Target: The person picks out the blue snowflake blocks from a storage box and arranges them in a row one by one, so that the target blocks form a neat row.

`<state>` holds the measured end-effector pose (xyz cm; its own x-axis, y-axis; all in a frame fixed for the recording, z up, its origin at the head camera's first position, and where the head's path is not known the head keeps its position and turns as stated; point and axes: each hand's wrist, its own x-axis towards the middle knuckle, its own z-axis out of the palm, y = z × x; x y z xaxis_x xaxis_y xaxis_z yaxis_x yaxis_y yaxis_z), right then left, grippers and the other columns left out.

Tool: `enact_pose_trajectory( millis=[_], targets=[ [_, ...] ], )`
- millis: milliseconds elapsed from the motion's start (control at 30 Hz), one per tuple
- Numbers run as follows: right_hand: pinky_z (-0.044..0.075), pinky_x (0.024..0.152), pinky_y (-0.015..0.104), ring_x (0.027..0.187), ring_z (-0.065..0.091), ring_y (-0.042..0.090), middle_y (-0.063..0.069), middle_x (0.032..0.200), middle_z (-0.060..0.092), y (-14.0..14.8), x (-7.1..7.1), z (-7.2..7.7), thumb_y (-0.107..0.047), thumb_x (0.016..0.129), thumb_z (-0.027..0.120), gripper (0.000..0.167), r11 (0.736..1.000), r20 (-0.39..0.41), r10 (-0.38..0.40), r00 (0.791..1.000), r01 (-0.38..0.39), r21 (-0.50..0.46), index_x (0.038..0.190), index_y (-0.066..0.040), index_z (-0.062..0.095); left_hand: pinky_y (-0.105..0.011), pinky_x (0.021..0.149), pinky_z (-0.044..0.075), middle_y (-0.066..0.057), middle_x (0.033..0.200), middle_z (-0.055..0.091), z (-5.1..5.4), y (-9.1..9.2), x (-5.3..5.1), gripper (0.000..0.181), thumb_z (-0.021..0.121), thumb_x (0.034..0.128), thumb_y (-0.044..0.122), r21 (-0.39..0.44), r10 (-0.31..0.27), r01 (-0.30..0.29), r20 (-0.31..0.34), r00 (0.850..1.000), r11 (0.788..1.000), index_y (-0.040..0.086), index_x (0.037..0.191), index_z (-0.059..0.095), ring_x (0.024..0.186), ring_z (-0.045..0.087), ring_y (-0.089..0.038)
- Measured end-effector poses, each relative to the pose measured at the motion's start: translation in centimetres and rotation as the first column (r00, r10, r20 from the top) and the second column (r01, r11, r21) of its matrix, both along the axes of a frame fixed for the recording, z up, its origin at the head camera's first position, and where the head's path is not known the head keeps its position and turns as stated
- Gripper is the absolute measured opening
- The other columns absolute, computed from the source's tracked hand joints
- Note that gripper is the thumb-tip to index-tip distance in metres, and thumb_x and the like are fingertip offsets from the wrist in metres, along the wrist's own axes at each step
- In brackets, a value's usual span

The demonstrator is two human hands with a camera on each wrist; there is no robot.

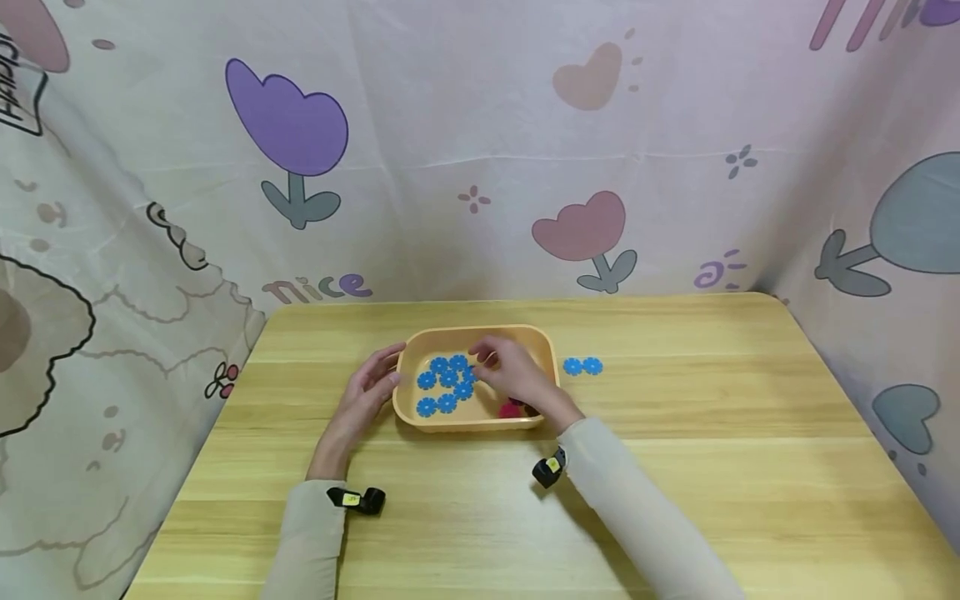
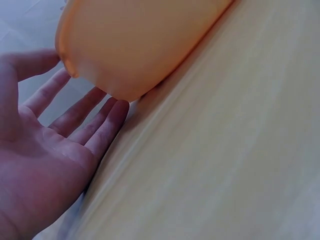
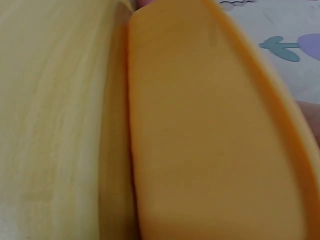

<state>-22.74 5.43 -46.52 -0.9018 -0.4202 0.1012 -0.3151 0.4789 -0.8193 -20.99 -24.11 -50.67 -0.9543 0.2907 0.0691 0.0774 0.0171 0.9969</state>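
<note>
A yellow-orange plastic tub point(image 1: 472, 425) stands on the table, holding several blue notched discs point(image 1: 447, 379) toward its left side. Some dark red pieces point(image 1: 510, 410) lie in its front right part, partly covered by the right forearm. My left hand point(image 1: 366, 390) touches the tub's left end with fingers spread and relaxed, its fingertips along the outer wall point(image 2: 125, 60) in the left wrist view. Over the tub's inside, my right hand point(image 1: 512, 371) has bent fingers at a blue disc on the group's right edge; whether they pinch it cannot be made out.
Two blue discs point(image 1: 582, 367) lie side by side on the wooden table point(image 1: 675, 400), just right of the tub. A patterned cloth point(image 1: 450, 100) hangs behind the table and along both sides. The tub's wall point(image 3: 210, 125) fills most of the right wrist view.
</note>
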Motion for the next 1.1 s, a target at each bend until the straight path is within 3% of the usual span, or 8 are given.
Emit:
enact_pose_trajectory(
  millis=[233,633,833,1100],
  targets=[
    [0.055,0.089,0.037,0.100,0.059,0.025,0.016,0.113,0.064,-0.8,-0.4,-0.4,-0.001,0.093,0.073,0.032,0.995,0.032,0.018,0.999,-0.022,0.098,0.124,0.002,0.067,-0.027,0.107,0.047,-0.017,0.160,0.039,0.0,0.0,-0.1,0.051,0.054,0.1071,0.016,0.001,-0.009,0.009,-0.005,1.000,1.000,0.012,0.157,0.041,0.144,0.040,-0.036],
    [0.049,0.075,0.032,0.087,0.051,0.022,0.010,0.100,0.058,-1.3,-0.6,-0.9,-0.004,0.091,0.076,0.027,0.973,-0.010,0.027,1.000,-0.023,0.228,0.116,0.004,0.071,-0.027,0.106,0.048,-0.012,0.159,0.041,0.2,0.0,0.1,0.051,0.057,0.1057,0.018,-0.010,0.010,-0.009,0.017,1.000,1.000,0.016,0.155,0.044,0.144,0.041,-0.033],
    [0.053,0.076,0.031,0.086,0.056,0.021,0.010,0.098,0.062,-1.3,-0.6,-0.8,-0.002,0.090,0.077,0.023,0.981,0.002,0.025,1.000,-0.025,0.193,0.110,0.002,0.066,-0.028,0.106,0.047,-0.013,0.159,0.041,0.2,-0.1,0.2,0.051,0.056,0.1061,0.016,-0.006,0.011,-0.011,0.015,1.000,1.000,0.015,0.155,0.043,0.144,0.042,-0.033],
    [0.055,0.070,0.031,0.081,0.063,0.019,0.008,0.095,0.069,-1.1,-0.6,-0.7,-0.001,0.099,0.065,0.015,0.993,0.016,-0.001,1.000,-0.001,0.118,0.113,-0.003,0.061,-0.028,0.106,0.048,-0.013,0.159,0.041,0.3,-0.1,0.2,0.052,0.058,0.1055,0.018,0.011,0.011,-0.011,0.020,1.000,1.000,0.015,0.155,0.044,0.144,0.041,-0.034]
  ],
)
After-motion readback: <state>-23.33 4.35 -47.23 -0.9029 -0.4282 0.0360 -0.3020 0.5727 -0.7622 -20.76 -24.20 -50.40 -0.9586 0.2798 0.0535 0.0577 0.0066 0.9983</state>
